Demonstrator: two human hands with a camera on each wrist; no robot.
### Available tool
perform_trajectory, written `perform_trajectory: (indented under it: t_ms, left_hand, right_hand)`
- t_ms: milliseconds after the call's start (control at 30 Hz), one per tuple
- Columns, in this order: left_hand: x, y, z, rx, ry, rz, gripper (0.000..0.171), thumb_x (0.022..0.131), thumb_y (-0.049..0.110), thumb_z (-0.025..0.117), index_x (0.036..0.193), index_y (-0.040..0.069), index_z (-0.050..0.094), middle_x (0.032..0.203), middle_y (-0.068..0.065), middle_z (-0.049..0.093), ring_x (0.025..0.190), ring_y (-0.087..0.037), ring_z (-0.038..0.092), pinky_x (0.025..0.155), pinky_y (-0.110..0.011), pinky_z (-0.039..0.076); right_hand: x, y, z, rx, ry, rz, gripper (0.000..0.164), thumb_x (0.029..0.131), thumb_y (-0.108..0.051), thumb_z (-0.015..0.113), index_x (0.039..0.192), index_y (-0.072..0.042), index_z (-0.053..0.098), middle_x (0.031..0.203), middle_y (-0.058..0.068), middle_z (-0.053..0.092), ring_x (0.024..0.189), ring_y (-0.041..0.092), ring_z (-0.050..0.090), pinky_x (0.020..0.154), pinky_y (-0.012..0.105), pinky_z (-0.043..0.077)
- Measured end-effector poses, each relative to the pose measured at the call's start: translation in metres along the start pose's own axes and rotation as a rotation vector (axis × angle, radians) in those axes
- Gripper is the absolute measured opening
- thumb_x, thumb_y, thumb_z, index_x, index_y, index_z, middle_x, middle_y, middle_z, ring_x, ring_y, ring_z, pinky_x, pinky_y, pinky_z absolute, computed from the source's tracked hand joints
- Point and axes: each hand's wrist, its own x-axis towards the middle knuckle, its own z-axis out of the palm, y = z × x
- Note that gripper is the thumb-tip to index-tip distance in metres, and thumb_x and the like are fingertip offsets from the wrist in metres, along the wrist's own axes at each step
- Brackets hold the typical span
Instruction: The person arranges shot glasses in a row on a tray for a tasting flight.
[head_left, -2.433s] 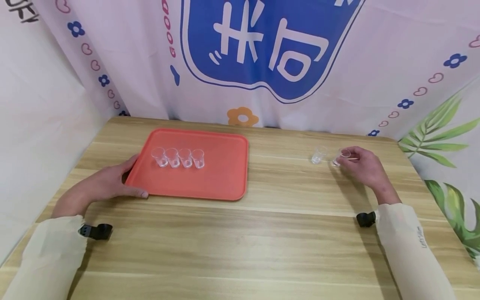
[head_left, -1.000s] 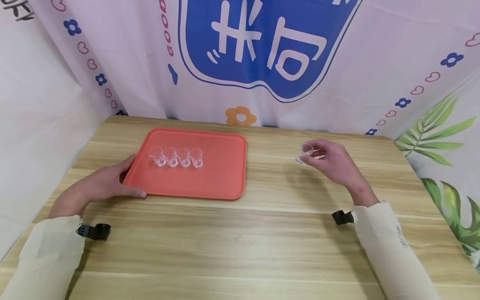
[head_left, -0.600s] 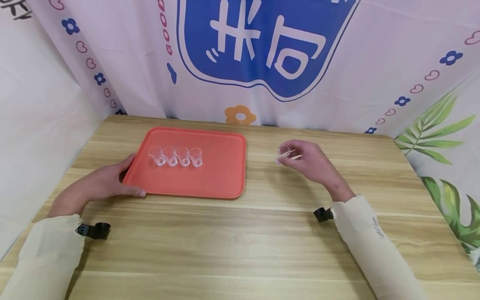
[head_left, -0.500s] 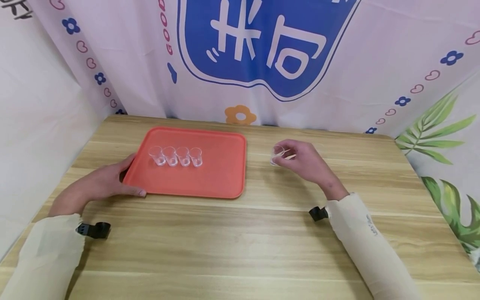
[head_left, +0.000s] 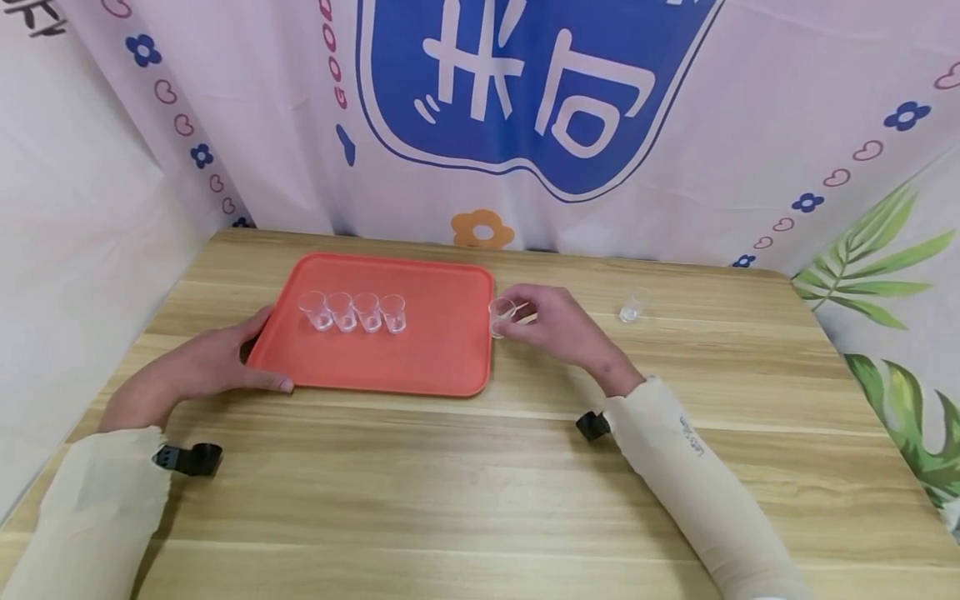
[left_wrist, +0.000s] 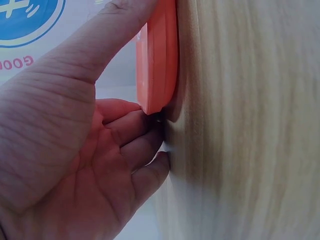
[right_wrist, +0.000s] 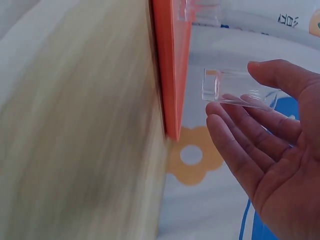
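A red tray (head_left: 442,358) lies on the table, bearing a row of several small clear shot glasses (head_left: 342,313). My left hand (head_left: 202,362) grips the tray's left side near its front corner, the thumb along the front edge. In the left wrist view the curled fingers (left_wrist: 142,137) meet the tray's rim (left_wrist: 156,65). With thumb and fingers my right hand (head_left: 555,325) pinches another clear shot glass (head_left: 500,318) at the tray's right rim. The right wrist view shows this glass (right_wrist: 240,89) held up off the table, beside the tray (right_wrist: 175,75).
One more shot glass (head_left: 632,307) stands alone on the wooden table (head_left: 420,483), right of the right hand. A printed curtain (head_left: 300,125) hangs behind the table's back edge.
The right hand took hold of the rightmost shot glass and carried it left, past the other loose glass, to the tray's right rim. The left hand stays on the tray.
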Motion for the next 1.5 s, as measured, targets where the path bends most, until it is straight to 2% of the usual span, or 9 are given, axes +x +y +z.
perform_trajectory:
  t_ms: [133, 267, 600, 767, 1267, 1500]
  left_hand:
    - [0.000, 0.001, -0.001, 0.004, -0.003, -0.005, 0.126, 0.084, 0.057, 0.081, 0.164, 0.004, 0.000, 0.154, -0.040, 0.032, 0.125, -0.052, 0.047, 0.095, -0.070, 0.045]
    - [0.000, 0.000, -0.001, 0.012, -0.006, -0.008, 0.127, 0.084, 0.057, 0.081, 0.164, 0.003, -0.001, 0.154, -0.040, 0.030, 0.127, -0.053, 0.046, 0.095, -0.071, 0.044]
    - [0.000, -0.003, 0.000, 0.000, -0.006, -0.011, 0.127, 0.083, 0.058, 0.081, 0.164, 0.003, -0.001, 0.153, -0.040, 0.032, 0.125, -0.052, 0.047, 0.094, -0.070, 0.045]
    - [0.001, -0.004, 0.000, -0.002, -0.003, -0.005, 0.127, 0.083, 0.058, 0.081, 0.165, 0.004, 0.000, 0.153, -0.039, 0.033, 0.124, -0.051, 0.048, 0.094, -0.070, 0.046]
    - [0.000, -0.001, 0.002, -0.001, 0.004, 0.006, 0.127, 0.082, 0.058, 0.082, 0.164, 0.003, 0.001, 0.153, -0.040, 0.033, 0.124, -0.051, 0.049, 0.096, -0.069, 0.045]
    - [0.000, -0.001, 0.000, -0.001, 0.003, -0.008, 0.128, 0.082, 0.059, 0.082, 0.165, 0.004, 0.001, 0.152, -0.041, 0.034, 0.125, -0.052, 0.048, 0.096, -0.071, 0.044]
  right_hand:
    - [0.007, -0.004, 0.011, 0.032, -0.027, -0.031, 0.019, 0.093, -0.010, 0.078, 0.110, -0.003, 0.073, 0.102, 0.003, 0.072, 0.094, 0.021, 0.072, 0.084, 0.032, 0.059]
    - [0.014, -0.009, 0.021, 0.034, -0.043, -0.023, 0.020, 0.093, -0.011, 0.078, 0.110, -0.003, 0.073, 0.102, 0.004, 0.072, 0.092, 0.020, 0.072, 0.083, 0.029, 0.059]
    - [0.042, -0.019, 0.040, -0.069, -0.091, -0.024, 0.021, 0.095, -0.015, 0.075, 0.114, -0.006, 0.074, 0.103, 0.001, 0.071, 0.094, 0.015, 0.068, 0.085, 0.025, 0.055]
    - [0.052, -0.020, 0.047, -0.068, -0.113, 0.005, 0.021, 0.094, -0.015, 0.077, 0.113, -0.006, 0.074, 0.104, 0.001, 0.070, 0.095, 0.014, 0.067, 0.085, 0.025, 0.055]
    - [0.067, -0.025, 0.060, -0.119, -0.132, 0.050, 0.024, 0.092, -0.016, 0.080, 0.114, -0.007, 0.073, 0.106, 0.000, 0.070, 0.097, 0.013, 0.066, 0.085, 0.022, 0.053]
    - [0.071, -0.027, 0.064, -0.149, -0.130, 0.031, 0.025, 0.092, -0.017, 0.081, 0.114, -0.006, 0.073, 0.106, 0.001, 0.071, 0.096, 0.012, 0.066, 0.082, 0.021, 0.053]
